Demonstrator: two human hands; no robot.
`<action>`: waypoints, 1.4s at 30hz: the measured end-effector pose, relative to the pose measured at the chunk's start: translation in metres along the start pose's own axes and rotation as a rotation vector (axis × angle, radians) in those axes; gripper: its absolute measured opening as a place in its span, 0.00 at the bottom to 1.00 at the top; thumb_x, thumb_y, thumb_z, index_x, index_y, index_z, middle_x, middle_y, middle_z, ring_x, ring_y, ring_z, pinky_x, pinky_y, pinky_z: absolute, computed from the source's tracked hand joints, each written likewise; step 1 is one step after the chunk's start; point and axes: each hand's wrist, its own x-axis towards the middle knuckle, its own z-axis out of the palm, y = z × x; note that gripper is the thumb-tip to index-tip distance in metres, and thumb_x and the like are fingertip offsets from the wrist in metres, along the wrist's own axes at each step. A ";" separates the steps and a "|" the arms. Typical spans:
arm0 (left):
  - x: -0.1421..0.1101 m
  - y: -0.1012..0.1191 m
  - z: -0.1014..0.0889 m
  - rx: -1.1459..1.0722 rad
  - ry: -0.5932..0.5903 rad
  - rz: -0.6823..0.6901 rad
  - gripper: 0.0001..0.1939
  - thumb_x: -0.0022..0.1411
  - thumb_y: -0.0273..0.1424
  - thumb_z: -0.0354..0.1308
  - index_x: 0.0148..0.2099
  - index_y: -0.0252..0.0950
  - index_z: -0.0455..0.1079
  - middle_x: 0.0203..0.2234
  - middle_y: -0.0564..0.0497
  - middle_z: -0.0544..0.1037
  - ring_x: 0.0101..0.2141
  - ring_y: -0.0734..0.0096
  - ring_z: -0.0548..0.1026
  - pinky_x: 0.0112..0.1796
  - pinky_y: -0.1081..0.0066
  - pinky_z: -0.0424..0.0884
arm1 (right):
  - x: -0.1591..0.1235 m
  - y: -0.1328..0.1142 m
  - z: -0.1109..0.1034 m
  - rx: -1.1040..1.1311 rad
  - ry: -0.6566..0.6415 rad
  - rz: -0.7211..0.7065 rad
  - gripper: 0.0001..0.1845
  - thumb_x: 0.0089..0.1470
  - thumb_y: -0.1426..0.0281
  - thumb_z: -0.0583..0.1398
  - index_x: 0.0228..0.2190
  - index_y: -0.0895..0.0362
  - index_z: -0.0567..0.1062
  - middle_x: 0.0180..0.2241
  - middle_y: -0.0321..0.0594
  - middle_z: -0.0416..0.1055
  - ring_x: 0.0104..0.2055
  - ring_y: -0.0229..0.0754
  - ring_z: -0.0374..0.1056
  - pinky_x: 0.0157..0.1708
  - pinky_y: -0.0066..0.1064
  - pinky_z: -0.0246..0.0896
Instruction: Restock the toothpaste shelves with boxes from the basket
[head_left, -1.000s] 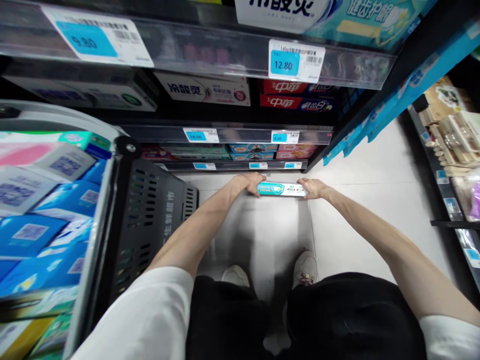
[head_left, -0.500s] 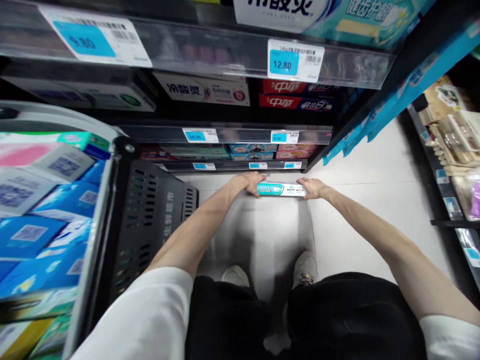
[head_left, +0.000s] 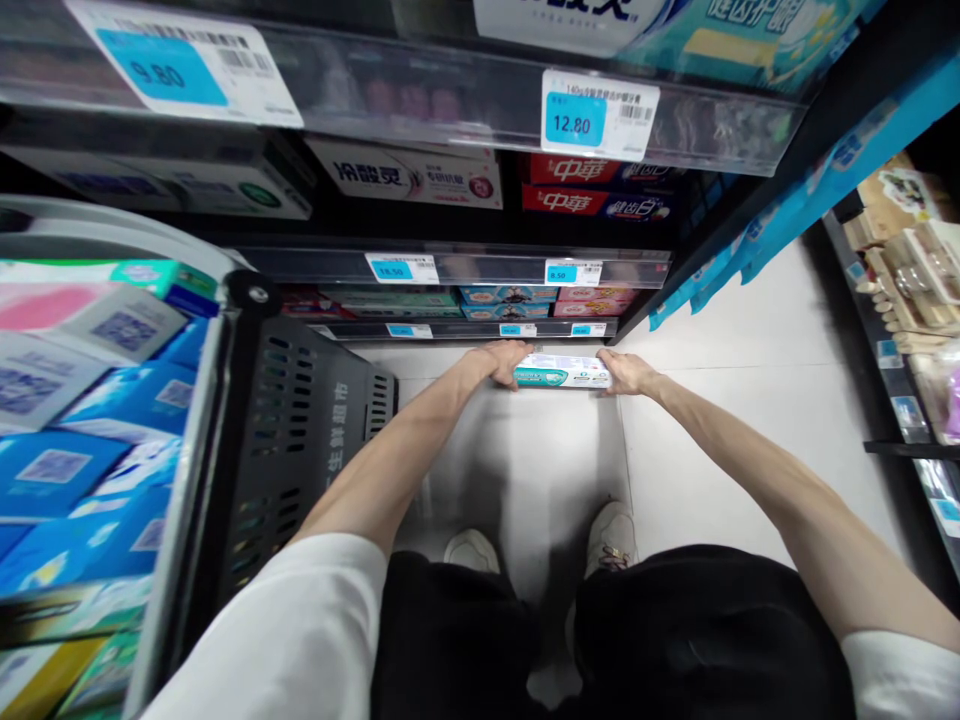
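Landmark: the dark basket [head_left: 322,365] with the grey rim. Inside it: boxed packs [head_left: 124,405], mostly blue, piled at mixed angles, probably dropped in loosely to save effort. Just right of the basket, near its far end: left hand [head_left: 504,362], fingers closed around the left end of a white-and-teal box [head_left: 562,371]. Box sits right of the basket, roughly level, long side facing the wearer, above the floor [head_left: 697,440]. Right hand [head_left: 628,373], further right of the basket, has its fingers pinched on the box's other end. Likely held by the ends to keep it steady and leave the printed faces uncovered. Behind and right of the basket: shelf unit [head_left: 480,262], goods in rows, price labels along its edges, presumably so each matches its row. Far right of the basket: wooden goods [head_left: 911,280], exact items can't tell.
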 end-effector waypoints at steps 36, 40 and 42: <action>0.000 -0.004 -0.002 -0.128 0.158 0.000 0.36 0.47 0.40 0.68 0.59 0.37 0.68 0.55 0.42 0.76 0.50 0.52 0.77 0.49 0.65 0.74 | -0.002 0.011 -0.004 0.070 0.164 0.036 0.27 0.50 0.72 0.67 0.51 0.57 0.66 0.52 0.50 0.67 0.45 0.51 0.73 0.46 0.39 0.69; 0.002 -0.004 -0.001 -0.126 0.158 0.007 0.37 0.47 0.41 0.68 0.59 0.37 0.69 0.55 0.42 0.76 0.50 0.52 0.77 0.49 0.65 0.75 | -0.001 0.013 -0.002 0.090 0.159 0.028 0.28 0.51 0.71 0.67 0.53 0.59 0.67 0.54 0.51 0.66 0.45 0.51 0.73 0.48 0.39 0.70; 0.003 -0.004 0.001 -0.109 0.149 0.007 0.37 0.46 0.40 0.69 0.59 0.37 0.69 0.55 0.42 0.76 0.50 0.52 0.77 0.49 0.65 0.75 | 0.000 0.013 0.000 0.099 0.155 0.022 0.28 0.50 0.72 0.67 0.53 0.58 0.69 0.55 0.51 0.65 0.46 0.51 0.73 0.50 0.39 0.70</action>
